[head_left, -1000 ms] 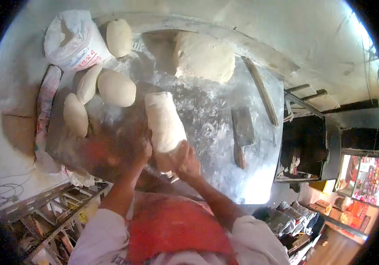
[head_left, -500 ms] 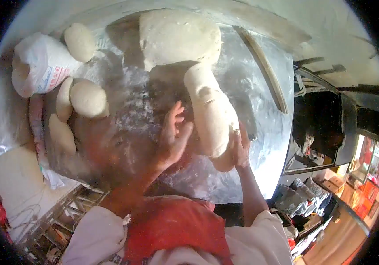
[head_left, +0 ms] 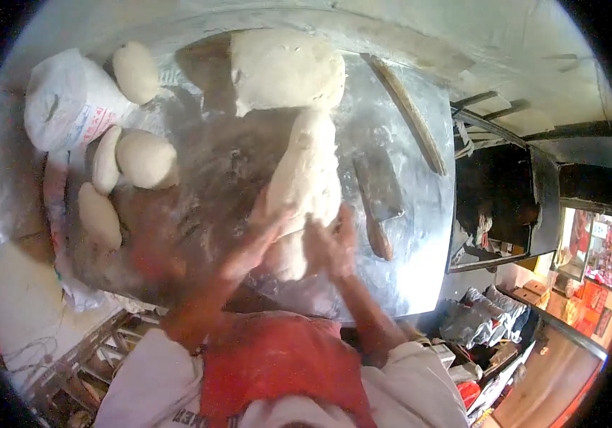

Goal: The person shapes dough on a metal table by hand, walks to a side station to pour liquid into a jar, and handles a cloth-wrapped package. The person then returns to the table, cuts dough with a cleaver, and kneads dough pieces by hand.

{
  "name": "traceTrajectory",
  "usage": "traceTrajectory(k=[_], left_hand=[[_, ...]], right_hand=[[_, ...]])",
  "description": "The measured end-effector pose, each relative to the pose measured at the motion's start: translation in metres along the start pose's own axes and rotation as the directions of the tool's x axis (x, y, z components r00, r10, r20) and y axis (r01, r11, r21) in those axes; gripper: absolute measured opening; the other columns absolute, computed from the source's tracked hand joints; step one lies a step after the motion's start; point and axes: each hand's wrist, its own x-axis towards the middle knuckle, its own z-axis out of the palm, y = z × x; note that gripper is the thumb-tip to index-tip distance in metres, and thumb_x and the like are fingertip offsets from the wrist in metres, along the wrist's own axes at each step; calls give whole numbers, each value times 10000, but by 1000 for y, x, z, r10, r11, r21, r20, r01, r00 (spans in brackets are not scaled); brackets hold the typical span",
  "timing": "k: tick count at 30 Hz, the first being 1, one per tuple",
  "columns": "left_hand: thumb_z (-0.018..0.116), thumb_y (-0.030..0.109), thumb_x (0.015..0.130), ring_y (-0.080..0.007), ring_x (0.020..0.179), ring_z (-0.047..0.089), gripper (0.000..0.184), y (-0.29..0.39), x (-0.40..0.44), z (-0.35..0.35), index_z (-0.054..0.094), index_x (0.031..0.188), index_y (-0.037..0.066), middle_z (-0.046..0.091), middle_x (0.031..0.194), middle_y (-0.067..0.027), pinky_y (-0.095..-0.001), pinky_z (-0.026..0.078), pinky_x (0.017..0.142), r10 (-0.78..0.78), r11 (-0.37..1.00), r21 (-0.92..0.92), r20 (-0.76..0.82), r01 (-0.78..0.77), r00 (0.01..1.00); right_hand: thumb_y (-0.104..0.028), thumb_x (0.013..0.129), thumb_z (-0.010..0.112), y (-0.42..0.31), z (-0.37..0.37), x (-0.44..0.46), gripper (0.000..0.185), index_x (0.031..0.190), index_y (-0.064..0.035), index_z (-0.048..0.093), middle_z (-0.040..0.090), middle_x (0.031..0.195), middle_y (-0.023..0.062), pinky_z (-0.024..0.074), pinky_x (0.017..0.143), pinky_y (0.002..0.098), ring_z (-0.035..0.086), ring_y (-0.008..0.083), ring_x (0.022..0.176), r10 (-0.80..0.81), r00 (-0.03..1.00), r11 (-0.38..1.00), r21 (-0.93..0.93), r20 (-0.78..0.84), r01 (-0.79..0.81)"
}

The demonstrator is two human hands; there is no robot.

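Observation:
A long piece of pale dough (head_left: 304,167) lies lengthwise on the floured worktop, pointing away from me. My left hand (head_left: 264,227) is pressed around its near left side, and my right hand (head_left: 331,241) grips the near right side. Both hands are blurred, and some fingers are hidden against the dough. A rounded end of the dough shows between my wrists. Beyond its far end sits a large dough slab (head_left: 288,71). To the right of my right hand lies a broad-bladed knife (head_left: 381,187) with a wooden handle.
Several dough balls, one a round dough ball (head_left: 145,158), lie at left beside a white printed sack (head_left: 70,103). A wooden stick (head_left: 409,114) rests near the right edge of the metal worktop (head_left: 420,221). A dark open cabinet (head_left: 498,192) stands beyond that edge.
My right hand has moved left with the dough, uncovering the knife. My left hand, open and apart from the dough before, has come onto its left side.

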Motion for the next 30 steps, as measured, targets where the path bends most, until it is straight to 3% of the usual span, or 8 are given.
traceTrajectory(k=[7, 8, 11, 13, 15, 19, 27, 30], left_hand=[[822, 178, 847, -276, 1206, 612, 779, -85, -64, -104, 407, 1465, -50, 589, 1341, -190, -416, 540, 971, 228, 931, 342, -263, -131, 937], [788, 216, 910, -355, 1349, 503, 755, -44, -76, -86, 384, 1514, 8, 601, 1350, -222, -513, 322, 1205, 166, 895, 440, -160, -80, 973], [790, 290, 919, -364, 1411, 440, 826, -61, -51, -114, 334, 1549, 12, 492, 1476, -245, -510, 306, 1216, 279, 667, 736, -102, -117, 955], [765, 368, 936, -383, 1458, 379, 873, -45, -30, -131, 287, 1579, 23, 360, 1596, -219, -509, 307, 1221, 419, 503, 806, 89, -313, 904], [710, 416, 945, -421, 1334, 517, 795, -6, -4, -114, 371, 1556, 37, 476, 1510, -206, -537, 363, 1179, 699, -263, 651, 638, -712, 325], [488, 400, 1009, -319, 1539, 268, 654, -23, 44, -72, 352, 1585, 123, 379, 1616, -106, -614, 140, 1264, -6, 395, 748, 582, -533, 813], [554, 356, 1021, -320, 1518, 301, 708, -35, 92, -94, 261, 1614, 105, 301, 1648, -137, -495, 214, 1267, 240, 150, 893, 383, -424, 892], [579, 340, 1025, -321, 1510, 313, 736, -29, 102, -87, 227, 1625, 98, 272, 1660, -148, -450, 242, 1267, 307, -368, 875, 433, -314, 848]], right_hand=[[-448, 874, 813, 66, 69, -52, 827, 1448, 5, 427, 624, 1273, 235, 529, 962, 456, 631, 334, 1148, 99, 977, 984, -162, 191, -68], [-447, 876, 810, 57, 60, -58, 835, 1458, 9, 422, 627, 1277, 235, 526, 969, 466, 635, 346, 1147, 124, 968, 973, -220, 218, -75], [-409, 897, 783, 75, 40, -24, 799, 1477, 14, 432, 548, 1387, 259, 496, 1018, 497, 586, 385, 1229, -502, 849, 674, -540, 166, 504], [-407, 913, 756, 12, 39, -10, 771, 1482, 6, 439, 511, 1426, 263, 450, 1069, 521, 536, 408, 1281, -352, 934, 883, -306, 68, 355], [-424, 925, 728, -39, 55, 5, 752, 1488, -15, 441, 514, 1425, 263, 404, 1110, 538, 510, 427, 1298, -475, 873, 758, -453, 111, 470], [-514, 924, 660, -35, 109, 20, 715, 1471, -79, 508, 537, 1452, 204, 295, 1183, 570, 458, 417, 1378, -587, 726, 365, -683, 359, 633], [-420, 881, 617, -17, 135, 99, 511, 1311, -150, 676, 569, 1417, 124, 305, 1172, 587, 472, 380, 1381, -683, 586, 345, -515, 436, 785], [-396, 886, 603, -19, 138, 110, 484, 1307, -167, 674, 563, 1422, 125, 311, 1162, 584, 462, 385, 1383, -722, 543, 316, -494, 428, 810]])
